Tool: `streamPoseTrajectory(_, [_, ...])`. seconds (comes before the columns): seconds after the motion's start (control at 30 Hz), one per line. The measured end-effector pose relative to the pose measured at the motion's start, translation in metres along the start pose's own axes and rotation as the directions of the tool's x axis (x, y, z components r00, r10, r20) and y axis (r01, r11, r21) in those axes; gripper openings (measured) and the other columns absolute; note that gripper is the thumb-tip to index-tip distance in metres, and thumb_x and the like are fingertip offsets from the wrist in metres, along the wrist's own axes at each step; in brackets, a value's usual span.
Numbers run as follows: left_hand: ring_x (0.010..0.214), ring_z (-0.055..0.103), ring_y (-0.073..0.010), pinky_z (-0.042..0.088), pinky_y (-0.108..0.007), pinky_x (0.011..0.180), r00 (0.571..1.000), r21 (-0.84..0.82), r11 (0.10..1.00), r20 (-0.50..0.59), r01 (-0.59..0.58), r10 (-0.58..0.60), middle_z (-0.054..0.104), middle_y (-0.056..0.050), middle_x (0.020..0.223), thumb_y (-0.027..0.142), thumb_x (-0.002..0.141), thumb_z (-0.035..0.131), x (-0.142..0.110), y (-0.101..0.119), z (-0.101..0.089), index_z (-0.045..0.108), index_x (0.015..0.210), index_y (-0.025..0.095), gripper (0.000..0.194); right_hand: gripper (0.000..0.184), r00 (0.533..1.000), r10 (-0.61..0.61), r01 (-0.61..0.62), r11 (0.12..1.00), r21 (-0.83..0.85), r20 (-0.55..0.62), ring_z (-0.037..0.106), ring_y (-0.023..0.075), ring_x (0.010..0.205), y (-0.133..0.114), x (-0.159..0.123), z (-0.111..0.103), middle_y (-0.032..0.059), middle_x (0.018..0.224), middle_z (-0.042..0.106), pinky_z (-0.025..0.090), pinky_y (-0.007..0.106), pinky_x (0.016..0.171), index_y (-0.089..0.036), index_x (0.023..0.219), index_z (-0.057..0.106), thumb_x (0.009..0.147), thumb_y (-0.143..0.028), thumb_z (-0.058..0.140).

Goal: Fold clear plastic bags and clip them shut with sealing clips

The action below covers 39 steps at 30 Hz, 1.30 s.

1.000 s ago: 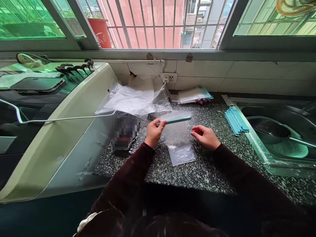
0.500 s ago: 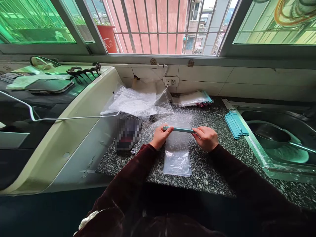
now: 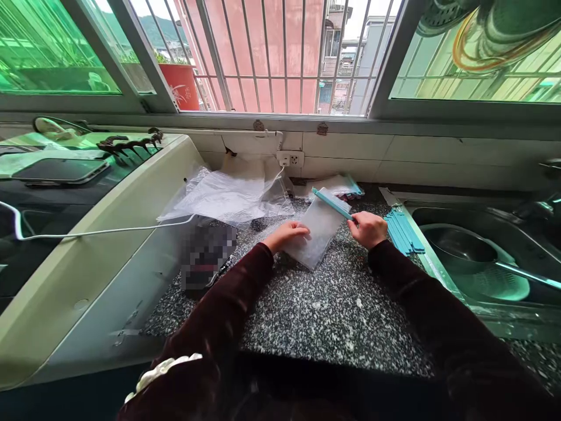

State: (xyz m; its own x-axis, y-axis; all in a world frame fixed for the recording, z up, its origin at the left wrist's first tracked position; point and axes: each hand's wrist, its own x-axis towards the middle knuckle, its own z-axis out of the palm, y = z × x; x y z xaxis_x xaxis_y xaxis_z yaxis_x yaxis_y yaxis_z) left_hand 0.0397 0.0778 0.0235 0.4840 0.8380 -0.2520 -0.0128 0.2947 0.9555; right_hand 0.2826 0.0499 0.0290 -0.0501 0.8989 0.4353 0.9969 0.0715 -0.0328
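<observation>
A clear plastic bag (image 3: 318,234) lies tilted above the speckled counter, with a light-blue sealing strip (image 3: 331,202) along its top edge. My right hand (image 3: 369,229) is closed on the lower right end of that strip. At the bag's left edge, my left hand (image 3: 288,234) has thumb and fingers pinched on the film; its fingertips are partly hidden. Behind the bag lies a pile of folded bags (image 3: 337,184) with blue strips. Several loose blue strips (image 3: 403,233) rest to the right of my right hand.
Crumpled clear plastic sheets (image 3: 228,196) cover the back left of the counter, near a wall socket (image 3: 290,158). A pixelated dark object (image 3: 205,254) sits beside the pale appliance (image 3: 144,204), crossed by a white cable (image 3: 109,232). On the right, the sink (image 3: 432,275) holds a dark pan (image 3: 460,242).
My left hand has let go of the strip's left end and come down to the bag's edge. My right hand now grips the strip's right end. The bag has turned and lifted away from me.
</observation>
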Motion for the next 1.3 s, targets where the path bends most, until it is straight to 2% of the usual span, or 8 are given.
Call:
streamPoseTrajectory(0.17, [0.051, 0.059, -0.0115, 0.044, -0.022, 0.048, 0.996, -0.130, 0.990, -0.076, -0.047, 0.038, 0.069, -0.007, 0.069, 0.026, 0.064, 0.069, 0.030, 0.007, 0.000, 0.060, 0.074, 0.012, 0.019, 0.035, 0.983, 0.184, -0.184, 0.982, -0.041, -0.006, 0.059, 0.0243, 0.083, 0.018, 0.031, 0.004, 0.0133, 0.089, 0.068, 0.034, 0.030, 0.064, -0.012, 0.089, 0.067, 0.082, -0.035, 0.041])
streamPoseTrajectory(0.23, [0.051, 0.059, -0.0110, 0.043, -0.021, 0.047, 0.983, -0.105, 0.991, -0.169, -0.088, 0.069, 0.067, -0.006, 0.068, 0.024, 0.067, 0.065, 0.043, 0.009, 0.004, 0.059, 0.072, 0.012, 0.014, 0.036, 0.968, 0.251, -0.251, 0.967, -0.050, 0.003, 0.060, 0.0253, 0.084, 0.023, 0.043, 0.005, 0.0136, 0.093, 0.068, 0.035, 0.030, 0.064, -0.013, 0.092, 0.066, 0.082, -0.036, 0.040])
streamPoseTrajectory(0.3, [0.047, 0.056, -0.0092, 0.041, -0.020, 0.045, 0.930, -0.044, 0.988, -0.344, -0.150, 0.126, 0.063, -0.003, 0.062, 0.021, 0.070, 0.061, 0.057, 0.012, 0.009, 0.056, 0.067, 0.012, 0.010, 0.037, 0.951, 0.308, -0.307, 0.950, -0.057, 0.026, 0.061, 0.0264, 0.086, 0.027, 0.054, 0.006, 0.0145, 0.095, 0.068, 0.036, 0.030, 0.063, -0.013, 0.094, 0.066, 0.082, -0.037, 0.040])
streamPoseTrajectory(0.4, [0.044, 0.053, -0.0058, 0.037, -0.017, 0.042, 0.875, 0.000, 0.982, -0.453, -0.189, 0.168, 0.059, 0.000, 0.061, 0.019, 0.073, 0.057, 0.079, 0.016, 0.016, 0.054, 0.067, 0.013, 0.009, 0.039, 0.920, 0.387, -0.383, 0.921, -0.070, 0.057, 0.062, 0.0282, 0.087, 0.028, 0.069, 0.007, 0.0169, 0.094, 0.068, 0.039, 0.031, 0.065, -0.013, 0.097, 0.066, 0.082, -0.039, 0.041])
streamPoseTrajectory(0.5, [0.043, 0.052, -0.0045, 0.035, -0.016, 0.041, 0.852, 0.027, 0.980, -0.489, -0.199, 0.187, 0.061, -0.001, 0.070, 0.017, 0.075, 0.055, 0.098, 0.022, 0.022, 0.057, 0.081, 0.012, 0.009, 0.041, 0.890, 0.445, -0.438, 0.895, -0.088, 0.100, 0.063, 0.0302, 0.090, 0.027, 0.081, 0.007, 0.0191, 0.094, 0.068, 0.041, 0.033, 0.068, -0.012, 0.100, 0.066, 0.082, -0.039, 0.041])
streamPoseTrajectory(0.73, [0.062, 0.062, -0.0093, 0.044, -0.019, 0.051, 0.829, 0.111, 0.974, -0.512, -0.195, 0.224, 0.063, -0.014, 0.108, 0.012, 0.078, 0.051, 0.118, 0.027, 0.029, 0.044, 0.125, 0.009, 0.048, 0.042, 0.855, 0.493, -0.484, 0.870, -0.095, 0.160, 0.063, 0.0317, 0.096, 0.027, 0.100, 0.006, 0.0226, 0.099, 0.067, 0.044, 0.036, 0.074, -0.009, 0.101, 0.067, 0.082, -0.038, 0.043])
streamPoseTrajectory(0.97, [0.103, 0.059, -0.0213, 0.048, -0.029, 0.080, 0.791, 0.334, 0.929, -0.519, -0.160, 0.323, 0.051, -0.018, 0.131, 0.014, 0.075, 0.057, 0.113, 0.015, 0.021, 0.050, 0.123, 0.012, 0.049, 0.045, 0.861, 0.469, -0.457, 0.883, -0.109, 0.198, 0.062, 0.0308, 0.097, 0.026, 0.105, 0.011, 0.0248, 0.100, 0.066, 0.044, 0.036, 0.073, -0.007, 0.102, 0.068, 0.084, -0.041, 0.044])
streamPoseTrajectory(1.3, [0.083, 0.061, -0.0187, 0.044, -0.032, 0.089, 0.790, 0.557, 0.817, -0.430, -0.149, 0.438, 0.064, -0.013, 0.105, 0.012, 0.071, 0.060, 0.044, 0.020, -0.005, 0.066, 0.095, 0.011, 0.025, 0.048, 0.922, 0.362, -0.350, 0.931, -0.099, 0.140, 0.064, 0.0304, 0.087, -0.002, 0.087, 0.011, 0.0211, 0.089, 0.068, 0.041, 0.033, 0.065, -0.012, 0.096, 0.068, 0.086, -0.049, 0.039])
